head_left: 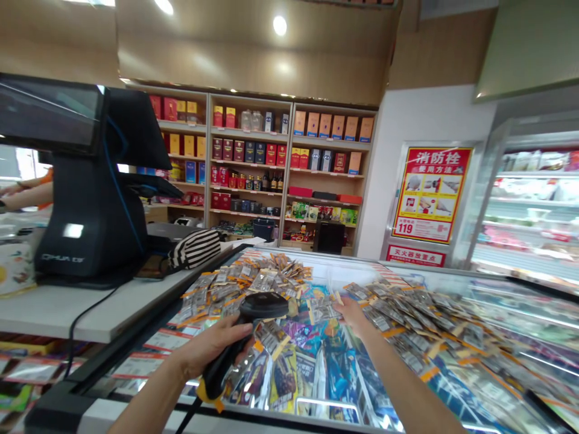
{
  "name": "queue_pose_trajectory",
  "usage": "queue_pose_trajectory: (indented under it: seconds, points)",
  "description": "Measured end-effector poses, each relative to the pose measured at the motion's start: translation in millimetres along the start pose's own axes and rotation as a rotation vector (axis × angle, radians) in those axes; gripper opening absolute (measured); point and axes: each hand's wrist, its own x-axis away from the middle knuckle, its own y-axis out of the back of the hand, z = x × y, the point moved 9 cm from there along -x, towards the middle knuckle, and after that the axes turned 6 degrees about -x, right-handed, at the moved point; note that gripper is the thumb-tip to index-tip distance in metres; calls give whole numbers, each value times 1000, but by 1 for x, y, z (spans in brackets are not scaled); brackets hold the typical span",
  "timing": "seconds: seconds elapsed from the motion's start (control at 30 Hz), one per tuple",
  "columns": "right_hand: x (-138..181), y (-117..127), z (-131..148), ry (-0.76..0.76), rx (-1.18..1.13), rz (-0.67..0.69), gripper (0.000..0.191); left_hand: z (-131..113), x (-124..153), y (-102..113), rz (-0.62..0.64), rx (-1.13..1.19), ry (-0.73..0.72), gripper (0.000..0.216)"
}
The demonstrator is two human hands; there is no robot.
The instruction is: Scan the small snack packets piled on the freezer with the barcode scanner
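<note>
My left hand [221, 345] is wrapped round the grip of a black barcode scanner [262, 305], whose head points right over the freezer's glass top. My right hand [350, 313] pinches the edge of a small clear packet [323, 308] with an orange strip and a printed label, just in front of the scanner. A heap of similar packets [226, 286] lies on the glass to the left. Another, longer heap of them [434, 322] spreads over the right side. Through the glass, blue and yellow bags [294, 374] show below.
A point-of-sale terminal [85, 199] stands on a white counter [104, 304] at left, beside a striped pouch [195, 248]. Shelves of boxes [248, 150] line the back wall. A red sign [432, 193] hangs at right by a lit display fridge [534, 211]. Another person's arm [31, 191] shows far left.
</note>
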Motion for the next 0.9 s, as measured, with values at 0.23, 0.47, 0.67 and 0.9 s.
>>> queue_pose_trajectory:
  seconds: [0.23, 0.47, 0.67, 0.9]
  points:
    - [17, 38, -7, -27, -327, -135, 27, -10, -6, -25, 40, -30, -15, 30]
    - [23, 50, 0, -11, -511, -121, 26, -14, -19, -48, 105, -43, -32, 30]
    - [21, 54, -2, -8, -565, -114, 29, -18, -30, -60, 189, -18, -81, 26]
    - [17, 69, -4, 21, -534, -198, 25, -17, -32, -61, 204, -24, -92, 29]
